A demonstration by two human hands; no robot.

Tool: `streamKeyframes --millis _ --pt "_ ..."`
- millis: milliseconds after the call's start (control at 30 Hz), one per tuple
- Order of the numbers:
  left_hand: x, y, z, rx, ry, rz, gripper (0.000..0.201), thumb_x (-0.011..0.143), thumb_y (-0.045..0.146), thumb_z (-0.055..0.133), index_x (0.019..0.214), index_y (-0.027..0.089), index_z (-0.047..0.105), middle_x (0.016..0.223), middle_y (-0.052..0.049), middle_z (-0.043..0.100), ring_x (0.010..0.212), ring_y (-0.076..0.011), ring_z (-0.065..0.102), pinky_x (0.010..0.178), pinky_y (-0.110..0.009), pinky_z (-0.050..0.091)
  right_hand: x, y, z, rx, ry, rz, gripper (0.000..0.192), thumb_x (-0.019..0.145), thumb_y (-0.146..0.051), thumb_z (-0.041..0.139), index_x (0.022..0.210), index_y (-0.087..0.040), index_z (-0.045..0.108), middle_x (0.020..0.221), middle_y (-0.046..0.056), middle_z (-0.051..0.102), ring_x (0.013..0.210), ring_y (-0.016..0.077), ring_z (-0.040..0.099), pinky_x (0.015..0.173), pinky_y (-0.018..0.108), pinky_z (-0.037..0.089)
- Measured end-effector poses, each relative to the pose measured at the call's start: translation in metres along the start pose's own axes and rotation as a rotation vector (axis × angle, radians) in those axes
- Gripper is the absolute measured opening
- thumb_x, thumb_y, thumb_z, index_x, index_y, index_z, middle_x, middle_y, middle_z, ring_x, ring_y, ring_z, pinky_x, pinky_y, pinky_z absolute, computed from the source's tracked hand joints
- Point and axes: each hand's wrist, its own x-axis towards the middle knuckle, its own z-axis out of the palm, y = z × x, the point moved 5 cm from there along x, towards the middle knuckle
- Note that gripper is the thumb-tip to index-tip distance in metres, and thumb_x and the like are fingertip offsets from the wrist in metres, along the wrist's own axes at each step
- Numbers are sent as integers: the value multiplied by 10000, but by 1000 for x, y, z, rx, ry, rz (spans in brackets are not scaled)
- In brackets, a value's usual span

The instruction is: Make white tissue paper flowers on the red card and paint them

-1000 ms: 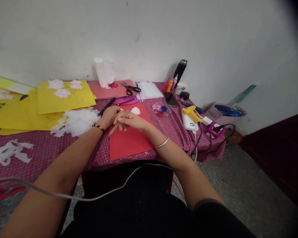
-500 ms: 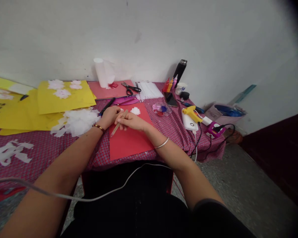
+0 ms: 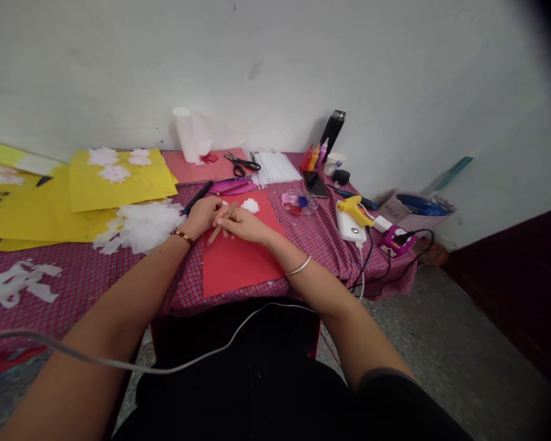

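Note:
My right hand [image 3: 243, 225] is closed around a flat wooden stick [image 3: 215, 235], which slants down to the left over a sheet of red paper [image 3: 239, 266]. Close against it, my left hand [image 3: 204, 215] has its fingers curled in at the upper left of the sheet. Whatever those fingers hold is mostly covered; a bit of white [image 3: 224, 203] peeks out just beyond them. Past my right hand, a small white ruffled paper flower [image 3: 250, 206] lies on the red paper.
White tissue pieces [image 3: 149, 225] lie left of the red sheet, near yellow papers [image 3: 87, 196] with pale flowers. Scissors [image 3: 241, 163] and a paper roll [image 3: 186, 135] are behind. To the right are a paint palette [image 3: 298, 202], a yellow glue gun [image 3: 356, 209] and cables.
The lower end of the stick has shifted slightly up and to the right. Both hands stay at almost the same spot, and the things around them have not moved.

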Motion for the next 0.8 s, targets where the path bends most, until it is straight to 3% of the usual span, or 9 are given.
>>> streamKeyframes --millis 100,267,467,600,800 --pt "0 0 0 -3 -1 6 281 808 353 471 630 182 607 659 -66 668 619 -192 558 567 -287 356 -1 -1 -4 -80 53 23 347 957 -239 507 638 -121 571 528 -33 528 495 67 480 537 194 372" --pt "-1 0 0 -7 -2 17 267 803 352 478 641 185 610 675 -67 674 632 -194 567 572 -283 357 -2 -5 -6 138 14 -19 184 973 -212 465 916 -120 613 598 -47 566 520 76 510 543 193 409" --pt "0 1 -1 -13 -1 -2 300 815 370 461 606 194 586 644 -68 657 600 -190 539 550 -289 332 0 -1 -8 -109 73 4 282 950 -198 519 686 -122 579 564 -34 551 525 66 492 564 194 381" --pt "0 0 -1 -18 0 -5 272 800 364 487 630 192 612 655 -69 670 609 -193 545 553 -290 331 0 0 -6 73 22 -14 207 988 -216 439 915 -115 605 593 -49 560 520 73 512 552 191 400" --pt "0 0 1 -50 11 -13 311 825 364 464 672 184 667 663 -62 680 628 -192 552 568 -287 346 -1 -1 -9 -258 71 -24 242 953 -193 523 729 -131 590 625 -24 580 605 82 517 623 207 372"
